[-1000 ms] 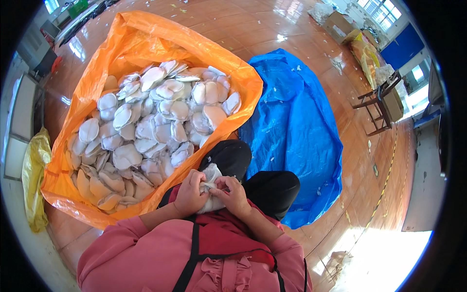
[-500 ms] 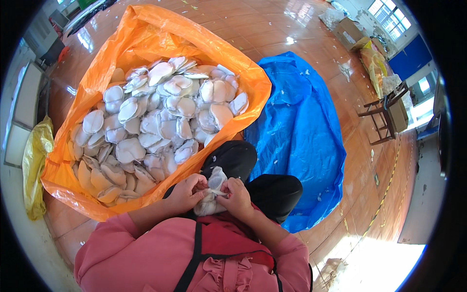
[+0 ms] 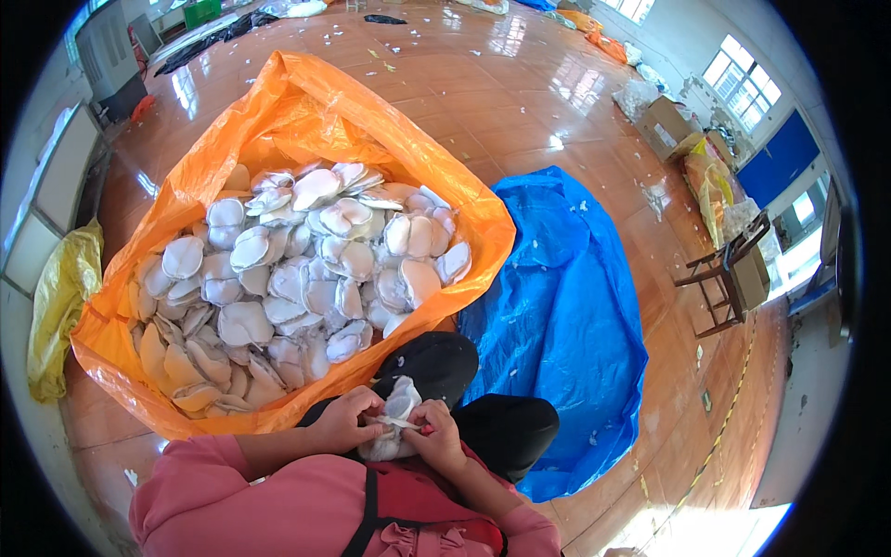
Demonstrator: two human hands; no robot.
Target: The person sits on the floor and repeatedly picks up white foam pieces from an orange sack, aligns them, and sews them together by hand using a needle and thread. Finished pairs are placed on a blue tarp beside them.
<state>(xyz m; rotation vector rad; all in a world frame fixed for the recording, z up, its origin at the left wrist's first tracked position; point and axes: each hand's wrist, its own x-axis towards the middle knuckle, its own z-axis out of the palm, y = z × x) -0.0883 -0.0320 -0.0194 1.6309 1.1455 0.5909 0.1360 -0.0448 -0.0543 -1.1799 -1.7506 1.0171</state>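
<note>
White fluffy-edged fabric pads (image 3: 246, 323), rounded and lobed, fill a large orange plastic sack (image 3: 306, 84) whose mouth gapes in front of me. Over my lap, both hands work on one white pad (image 3: 402, 397). My left hand (image 3: 351, 420) pinches its left edge between thumb and fingers. On the other side my right hand (image 3: 436, 436) closes on the pad's edge; a small red thing (image 3: 427, 430) shows at its fingertips, too small to name. Lower white padding hangs between the hands, partly hidden by them.
A blue plastic sheet or sack (image 3: 566, 325) lies to the right of my knees. Farther right stands a wooden chair (image 3: 724, 278), with a cardboard box (image 3: 664, 125) beyond it. A yellow sack (image 3: 60, 311) leans by the left wall. White scraps dot the tiled floor.
The view has tilted up, showing more of the far floor. Both hands still grip the pad at the lap; a red thing now shows at the right fingertips.
</note>
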